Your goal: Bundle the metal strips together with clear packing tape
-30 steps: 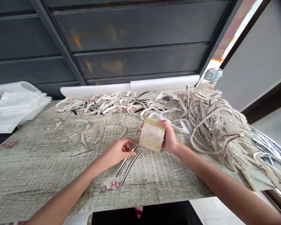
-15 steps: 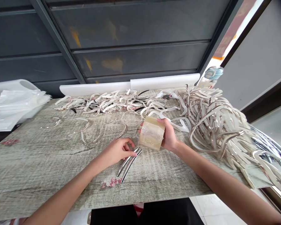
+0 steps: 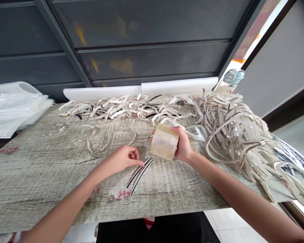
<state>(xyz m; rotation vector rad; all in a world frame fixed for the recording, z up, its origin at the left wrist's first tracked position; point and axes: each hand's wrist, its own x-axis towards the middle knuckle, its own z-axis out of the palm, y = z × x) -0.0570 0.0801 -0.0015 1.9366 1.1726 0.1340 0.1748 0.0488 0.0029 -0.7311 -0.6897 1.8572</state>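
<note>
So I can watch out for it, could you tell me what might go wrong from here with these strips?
The two curved chrome strips lie loose by the left hand, so they might shift. The clear tape roll in the right hand is near the tangled heap of strips, which could snag it.

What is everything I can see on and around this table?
table: one, grey wood-look, under everything
roll of clear tape: one, yellowish, in the right hand
curved metal strips: two, silver and black, on the table, at the left fingertips
strip heap: many, white and silver, table's right
strip row: many, white and silver, table's back
thin curved strips: several, silver, table's left
plastic bags: several, white, far left
left hand: one, bare, curled, empty
right hand: one, bare, gripping the tape
</note>
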